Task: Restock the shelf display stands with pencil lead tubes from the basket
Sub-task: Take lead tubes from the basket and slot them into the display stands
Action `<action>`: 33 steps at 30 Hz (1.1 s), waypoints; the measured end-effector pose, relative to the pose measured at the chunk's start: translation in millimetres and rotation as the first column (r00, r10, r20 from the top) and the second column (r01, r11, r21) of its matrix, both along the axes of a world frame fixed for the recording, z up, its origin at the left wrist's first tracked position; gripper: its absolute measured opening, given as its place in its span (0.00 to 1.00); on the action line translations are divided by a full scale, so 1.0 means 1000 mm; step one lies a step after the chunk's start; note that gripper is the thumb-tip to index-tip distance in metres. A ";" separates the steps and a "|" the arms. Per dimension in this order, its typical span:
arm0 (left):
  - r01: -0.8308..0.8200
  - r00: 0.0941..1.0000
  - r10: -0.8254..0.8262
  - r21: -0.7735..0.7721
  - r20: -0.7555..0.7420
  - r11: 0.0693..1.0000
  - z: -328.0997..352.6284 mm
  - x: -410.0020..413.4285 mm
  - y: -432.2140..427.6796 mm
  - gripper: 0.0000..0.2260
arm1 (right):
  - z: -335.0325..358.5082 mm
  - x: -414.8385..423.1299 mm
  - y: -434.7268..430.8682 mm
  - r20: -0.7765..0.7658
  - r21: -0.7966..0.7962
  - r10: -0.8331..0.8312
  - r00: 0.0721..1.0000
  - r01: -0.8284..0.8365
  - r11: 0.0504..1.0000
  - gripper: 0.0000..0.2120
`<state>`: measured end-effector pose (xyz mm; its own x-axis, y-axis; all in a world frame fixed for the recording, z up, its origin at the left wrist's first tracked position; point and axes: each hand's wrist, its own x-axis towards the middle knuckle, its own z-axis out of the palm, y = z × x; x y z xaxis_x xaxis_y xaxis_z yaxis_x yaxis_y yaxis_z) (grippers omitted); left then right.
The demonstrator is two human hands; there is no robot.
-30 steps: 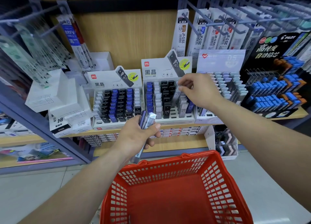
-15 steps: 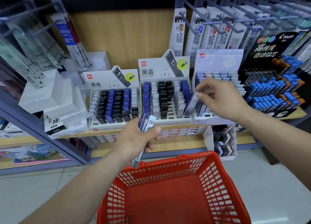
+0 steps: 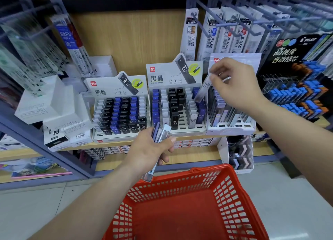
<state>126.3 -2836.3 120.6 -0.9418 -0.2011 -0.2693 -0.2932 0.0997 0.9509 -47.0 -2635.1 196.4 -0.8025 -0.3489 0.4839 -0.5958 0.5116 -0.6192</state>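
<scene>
My left hand (image 3: 153, 149) grips a bundle of pencil lead tubes (image 3: 162, 133) upright in front of the shelf edge, above the red basket (image 3: 182, 203). My right hand (image 3: 234, 84) pinches one pale grey tube (image 3: 202, 90) marked HB 0.7 by its top, tilted, in front of the right stand (image 3: 232, 126) and beside the middle stand (image 3: 177, 111). The middle stand holds blue, white and black tubes with open slots near its front. The left stand (image 3: 119, 113) is nearly full of black and blue tubes.
White refill boxes (image 3: 59, 113) are stacked left of the stands. Refill packets hang on metal hooks (image 3: 216, 27) above. A black display with blue and orange tubes (image 3: 299, 93) stands at the right. A small box of erasers (image 3: 237, 153) sits on the lower shelf behind the basket.
My right hand has drawn a pale tube out from the right side of the middle stand, moved right and lifted it higher. My left hand and its bundle have stayed in place.
</scene>
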 end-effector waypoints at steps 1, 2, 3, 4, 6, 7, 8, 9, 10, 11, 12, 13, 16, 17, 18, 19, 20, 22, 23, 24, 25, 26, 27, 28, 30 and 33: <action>0.004 1.000 -0.004 0.000 -0.004 1.000 0.000 0.000 -0.001 0.07 | 0.001 -0.004 -0.003 0.023 -0.012 -0.006 1.000 0.006 1.000 0.04; 0.005 1.000 -0.005 0.004 -0.007 1.000 -0.001 0.000 -0.001 0.07 | 0.000 -0.007 -0.006 0.049 -0.011 -0.009 0.999 0.009 1.000 0.04; 0.005 1.000 -0.005 0.009 -0.009 1.000 -0.001 0.000 -0.002 0.07 | -0.001 -0.010 -0.009 0.072 0.000 -0.010 0.997 0.010 1.000 0.04; 0.003 1.000 -0.003 0.014 -0.011 1.000 -0.001 0.000 -0.003 0.07 | -0.004 -0.013 -0.012 0.086 0.019 -0.009 0.996 0.008 1.000 0.05; 0.000 1.000 0.000 0.016 -0.011 1.000 -0.002 0.000 -0.005 0.08 | -0.009 -0.018 -0.016 0.093 0.064 -0.011 0.996 0.005 0.998 0.05; -0.002 1.000 0.002 0.014 -0.009 1.000 -0.002 -0.001 -0.006 0.09 | -0.012 -0.020 -0.018 0.093 0.081 -0.015 0.996 0.007 0.997 0.04; -0.003 1.000 0.003 0.011 -0.006 1.000 -0.002 -0.001 -0.006 0.09 | -0.013 -0.021 -0.019 0.090 0.091 -0.018 0.996 0.010 0.996 0.04; -0.003 1.000 0.003 0.010 -0.005 1.000 -0.002 -0.001 -0.007 0.09 | -0.015 -0.022 -0.020 0.086 0.096 -0.020 0.996 0.012 0.995 0.04; -0.003 1.000 0.003 0.011 -0.006 1.000 -0.002 -0.001 -0.007 0.09 | -0.016 -0.023 -0.021 0.084 0.097 -0.022 0.996 0.014 0.995 0.04; -0.003 1.000 0.003 0.013 -0.008 1.000 -0.002 -0.001 -0.008 0.09 | -0.017 -0.022 -0.022 0.086 0.093 -0.021 0.996 0.013 0.996 0.04; -0.005 1.000 0.005 0.017 -0.007 1.000 -0.003 -0.001 -0.008 0.09 | -0.017 -0.021 -0.022 0.088 0.085 -0.018 0.996 0.011 0.996 0.04; -0.007 1.000 0.008 0.022 -0.006 1.000 -0.003 -0.001 -0.008 0.09 | -0.015 -0.018 -0.022 0.086 0.066 -0.017 0.996 0.011 0.998 0.05; -0.023 1.000 0.023 0.036 -0.003 0.999 -0.004 -0.003 -0.007 0.11 | -0.003 -0.005 -0.008 0.060 -0.076 -0.009 0.998 0.014 0.997 0.06; -0.029 1.000 0.029 0.034 -0.001 0.999 -0.005 -0.003 -0.007 0.11 | 0.000 0.001 0.000 0.043 -0.112 0.001 0.999 0.004 0.994 0.06; -0.031 1.000 0.031 0.027 0.004 0.999 -0.005 -0.003 -0.007 0.11 | 0.002 0.008 0.009 0.030 -0.120 0.013 0.999 -0.010 0.993 0.06; -0.030 0.999 0.030 0.020 0.010 0.999 -0.006 -0.003 -0.006 0.11 | 0.002 0.016 0.017 0.026 -0.101 0.024 0.999 -0.021 0.995 0.06; -0.028 1.000 0.028 0.016 0.013 0.999 -0.007 -0.003 -0.004 0.11 | -0.001 0.023 0.025 0.030 -0.064 0.032 0.999 -0.030 0.998 0.07; -0.023 1.000 0.023 0.012 0.015 1.000 -0.008 -0.002 -0.001 0.11 | -0.012 0.034 0.033 0.063 0.042 0.035 0.997 -0.038 0.998 0.08; -0.019 1.000 0.019 0.010 0.019 1.000 -0.008 -0.002 0.001 0.11 | -0.019 0.036 0.034 0.080 0.100 0.029 0.996 -0.037 0.994 0.08; -0.018 1.000 0.018 0.009 0.024 1.000 -0.008 -0.002 0.003 0.12 | -0.025 0.036 0.034 0.095 0.145 0.025 0.995 -0.039 0.989 0.08; -0.021 0.999 0.020 0.011 0.028 1.000 -0.008 -0.003 0.005 0.13 | -0.031 0.035 0.033 0.113 0.167 0.026 0.993 -0.044 0.985 0.08; -0.024 0.999 0.023 0.015 0.031 1.000 -0.008 -0.003 0.006 0.13 | -0.036 0.034 0.032 0.129 0.177 0.029 0.991 -0.052 0.983 0.07; -0.026 0.999 0.025 0.019 0.032 0.999 -0.008 -0.003 0.008 0.14 | -0.040 0.032 0.032 0.133 0.191 0.031 0.991 -0.056 0.980 0.07; -0.026 0.999 0.025 0.018 0.033 1.000 -0.007 -0.003 0.008 0.14 | -0.043 0.030 0.031 0.124 0.212 0.034 0.992 -0.060 0.975 0.05; -0.022 0.999 0.022 0.012 0.034 1.000 -0.007 -0.003 0.009 0.14 | -0.048 0.029 0.030 0.096 0.262 0.047 0.994 -0.071 0.962 0.04; -0.023 0.999 0.023 0.014 0.035 1.000 -0.007 -0.004 0.008 0.15 | -0.053 0.029 0.028 0.073 0.321 0.074 0.995 -0.094 0.943 0.04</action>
